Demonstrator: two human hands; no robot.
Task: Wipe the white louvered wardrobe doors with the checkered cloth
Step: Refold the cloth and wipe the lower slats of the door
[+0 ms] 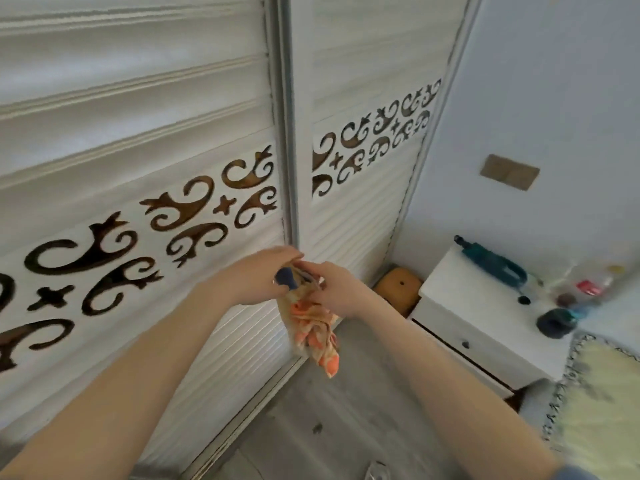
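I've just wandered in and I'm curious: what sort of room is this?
Probably a bedroom: tall white louvered wardrobe doors, a small white bedside cabinet, and what looks like a fringed bedspread.

Seen through a single wide-angle camera worn on the person's head, the view faces forward and down from close in front of the white louvered wardrobe doors. The doors fill the left and centre of the frame and slant with the camera's tilt. Both forearms enter from the bottom edge, with the left hand and right hand together just before the line where the two doors meet. Right of the doors, floor and a white nightstand are in view.
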